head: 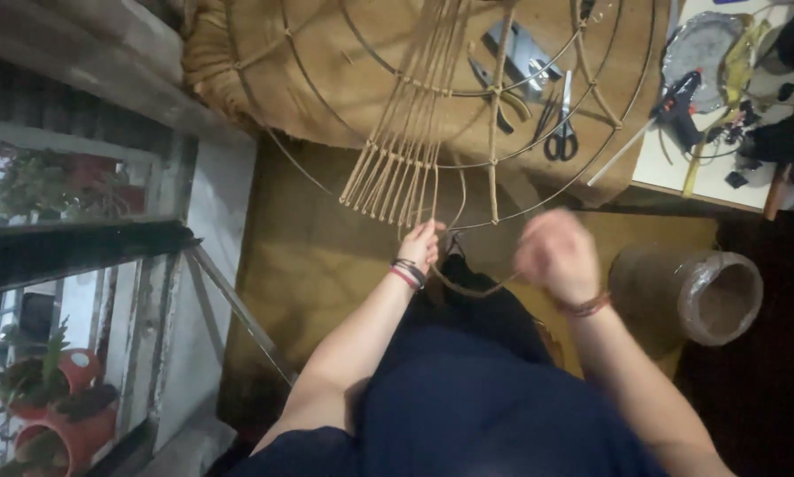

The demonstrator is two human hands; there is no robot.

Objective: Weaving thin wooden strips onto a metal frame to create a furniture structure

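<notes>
A round wire frame (344,115) rests on a burlap-covered surface, with several tan jute cords (397,168) woven across it. My left hand (421,243) pinches a cord at the frame's near rim. My right hand (556,252) is closed in a fist and blurred, holding the other end of a cord (467,290) that loops between both hands. Both wrists wear bracelets.
Scissors (562,132), pliers (494,93) and a grey metal tool (520,53) lie under the frame. A glue gun (680,102) sits on a white table at right. A plastic-wrapped roll (706,291) lies on the floor. Potted plants (52,389) stand at left behind glass.
</notes>
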